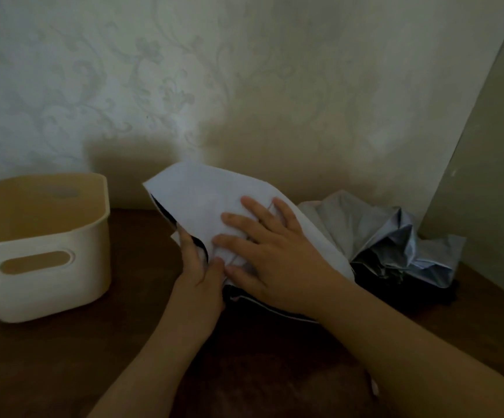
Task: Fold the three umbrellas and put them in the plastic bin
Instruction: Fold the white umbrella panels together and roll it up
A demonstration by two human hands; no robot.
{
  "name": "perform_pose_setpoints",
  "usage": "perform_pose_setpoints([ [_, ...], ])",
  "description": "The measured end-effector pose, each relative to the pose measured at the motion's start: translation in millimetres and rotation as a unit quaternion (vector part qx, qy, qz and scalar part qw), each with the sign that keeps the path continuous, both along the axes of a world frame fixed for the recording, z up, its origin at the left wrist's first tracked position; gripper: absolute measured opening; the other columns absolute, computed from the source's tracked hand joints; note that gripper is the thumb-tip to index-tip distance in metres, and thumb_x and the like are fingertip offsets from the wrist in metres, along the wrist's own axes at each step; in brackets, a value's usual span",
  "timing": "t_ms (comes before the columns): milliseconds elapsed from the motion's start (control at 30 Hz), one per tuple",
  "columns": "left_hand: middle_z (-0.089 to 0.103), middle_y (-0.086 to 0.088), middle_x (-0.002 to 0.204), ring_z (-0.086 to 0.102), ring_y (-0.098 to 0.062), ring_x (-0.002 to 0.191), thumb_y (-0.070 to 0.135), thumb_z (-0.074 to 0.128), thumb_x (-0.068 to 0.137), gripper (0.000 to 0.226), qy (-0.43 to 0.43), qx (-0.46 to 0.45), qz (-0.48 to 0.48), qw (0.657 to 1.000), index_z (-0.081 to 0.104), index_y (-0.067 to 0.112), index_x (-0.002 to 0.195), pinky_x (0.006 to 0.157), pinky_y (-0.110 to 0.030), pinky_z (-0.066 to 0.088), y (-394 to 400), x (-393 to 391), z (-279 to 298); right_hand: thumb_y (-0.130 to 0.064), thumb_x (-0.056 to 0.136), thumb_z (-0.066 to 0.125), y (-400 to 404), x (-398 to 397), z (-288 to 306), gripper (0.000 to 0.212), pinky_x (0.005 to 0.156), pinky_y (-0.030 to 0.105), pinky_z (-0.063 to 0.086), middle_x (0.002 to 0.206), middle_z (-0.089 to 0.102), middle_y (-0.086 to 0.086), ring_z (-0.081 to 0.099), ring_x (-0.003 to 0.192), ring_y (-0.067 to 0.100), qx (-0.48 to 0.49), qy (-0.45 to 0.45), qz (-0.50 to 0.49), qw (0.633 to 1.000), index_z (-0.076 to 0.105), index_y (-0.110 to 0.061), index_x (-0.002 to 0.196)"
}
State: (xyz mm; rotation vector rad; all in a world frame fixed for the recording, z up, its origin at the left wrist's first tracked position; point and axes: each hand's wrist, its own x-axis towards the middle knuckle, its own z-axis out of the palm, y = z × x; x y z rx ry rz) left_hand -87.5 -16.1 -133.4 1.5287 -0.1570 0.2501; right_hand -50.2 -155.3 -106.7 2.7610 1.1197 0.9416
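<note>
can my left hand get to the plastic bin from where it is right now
Probably yes. The left hand is gripping the white umbrella, and only bare table shows between it and the bin.

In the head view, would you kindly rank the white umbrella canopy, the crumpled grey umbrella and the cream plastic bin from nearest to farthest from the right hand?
1. White umbrella canopy: directly under the right hand, which presses on it.
2. Crumpled grey umbrella: to its right, by the wall.
3. Cream plastic bin: far left on the table.

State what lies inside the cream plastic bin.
The cream plastic bin shows only bare inner walls and a handle slot; no umbrella shows inside. Its near wall hides the floor, so the bottom cannot be checked.
</note>
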Motion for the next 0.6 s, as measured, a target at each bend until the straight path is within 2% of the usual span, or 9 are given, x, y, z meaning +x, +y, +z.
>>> perform_pose_setpoints([
  [67, 0.034, 0.033, 0.120, 0.049, 0.013, 0.083, 0.036, 0.037, 0.097, 0.068, -0.007, 0.016, 0.012, 1.000, -0.014, 0.062, 0.135, 0.076, -0.028, 0.049, 1.7, -0.9, 2.2, -0.051, 0.091, 0.038, 0.6, 2.2, 3.3, 0.045, 0.113, 0.056, 0.012, 0.144, 0.046, -0.004, 0.022, 0.144, 0.024, -0.014, 0.001, 0.012, 1.000, 0.057, -0.032, 0.127],
  [167, 0.029, 0.039, 0.105, 0.051, 0.013, 0.071, 0.036, 0.038, 0.096, 0.072, -0.023, 0.040, 0.035, 0.998, -0.023, 0.067, 0.117, 0.071, -0.030, 0.051, 4.1, -1.0, 1.9, -0.049, 0.091, 0.038, 1.0, 3.0, 3.4, 0.045, 0.113, 0.056, 0.013, 0.142, 0.048, -0.004, 0.024, 0.143, 0.025, -0.015, -0.005, 0.019, 1.000, 0.059, -0.031, 0.126],
  [233, 0.033, 0.042, 0.095, 0.055, 0.010, 0.067, 0.034, 0.038, 0.097, 0.070, -0.035, 0.069, 0.039, 0.996, -0.019, 0.068, 0.117, 0.068, -0.030, 0.050, 6.3, 0.0, -0.3, -0.044, 0.092, 0.037, 1.2, 3.4, 2.4, 0.043, 0.113, 0.055, 0.012, 0.140, 0.050, -0.002, 0.026, 0.142, 0.025, -0.006, -0.008, 0.019, 1.000, 0.060, -0.029, 0.125],
  [300, 0.040, 0.049, 0.090, 0.058, 0.015, 0.070, 0.036, 0.036, 0.096, 0.057, -0.035, 0.079, 0.012, 0.996, -0.002, 0.071, 0.122, 0.071, -0.028, 0.052, 7.5, 1.8, -3.3, -0.037, 0.093, 0.035, 0.6, 5.2, 1.6, 0.043, 0.114, 0.053, 0.010, 0.140, 0.051, -0.002, 0.028, 0.141, 0.025, 0.006, -0.011, 0.026, 1.000, 0.060, -0.027, 0.125],
  [367, 0.048, 0.046, 0.097, 0.056, 0.020, 0.084, 0.042, 0.040, 0.093, 0.042, -0.011, 0.037, -0.017, 0.999, 0.025, 0.071, 0.119, 0.083, -0.029, 0.052, 6.9, 1.7, -3.0, -0.033, 0.094, 0.034, -2.2, 8.6, 2.1, 0.042, 0.115, 0.051, 0.008, 0.141, 0.050, -0.001, 0.027, 0.141, 0.023, 0.009, -0.015, 0.040, 0.999, 0.060, -0.026, 0.126],
  [400, 0.048, 0.040, 0.104, 0.056, 0.015, 0.093, 0.046, 0.043, 0.089, 0.038, 0.000, 0.018, -0.028, 0.999, 0.031, 0.068, 0.118, 0.087, -0.028, 0.051, 6.5, 0.9, -1.5, -0.033, 0.095, 0.034, -5.1, 11.2, 2.0, 0.041, 0.115, 0.050, 0.008, 0.144, 0.047, -0.001, 0.026, 0.142, 0.022, 0.004, -0.028, 0.038, 0.999, 0.058, -0.027, 0.128],
  [467, 0.045, 0.030, 0.117, 0.054, 0.003, 0.106, 0.055, 0.050, 0.076, 0.053, 0.000, 0.025, -0.028, 0.999, 0.032, 0.062, 0.126, 0.090, -0.030, 0.051, 5.8, 1.4, 1.3, -0.040, 0.097, 0.032, -13.8, 14.3, 2.4, 0.043, 0.116, 0.049, 0.006, 0.151, 0.037, 0.000, 0.021, 0.144, 0.022, 0.016, -0.062, -0.002, 0.998, 0.048, -0.031, 0.136],
  [533, 0.040, 0.018, 0.132, 0.050, -0.010, 0.118, 0.057, 0.053, 0.068, 0.071, -0.006, 0.057, 0.002, 0.998, 0.030, 0.054, 0.135, 0.095, -0.039, 0.049, 8.1, 4.8, 1.3, -0.050, 0.095, 0.028, -26.7, 12.3, 7.5, 0.051, 0.115, 0.045, 0.005, 0.155, 0.026, -0.001, 0.015, 0.144, 0.021, 0.112, -0.048, -0.071, 0.990, 0.030, -0.036, 0.144],
  [600, 0.036, 0.011, 0.143, 0.047, -0.017, 0.122, 0.055, 0.052, 0.071, 0.071, 0.008, 0.043, 0.019, 0.999, 0.030, 0.050, 0.139, 0.093, -0.041, 0.051, 11.8, 7.3, 2.3, -0.057, 0.091, 0.034, -42.8, 6.4, 17.6, 0.060, 0.112, 0.042, 0.015, 0.154, 0.024, -0.001, 0.021, 0.139, 0.020, 0.243, 0.037, -0.142, 0.959, 0.021, -0.037, 0.145],
])
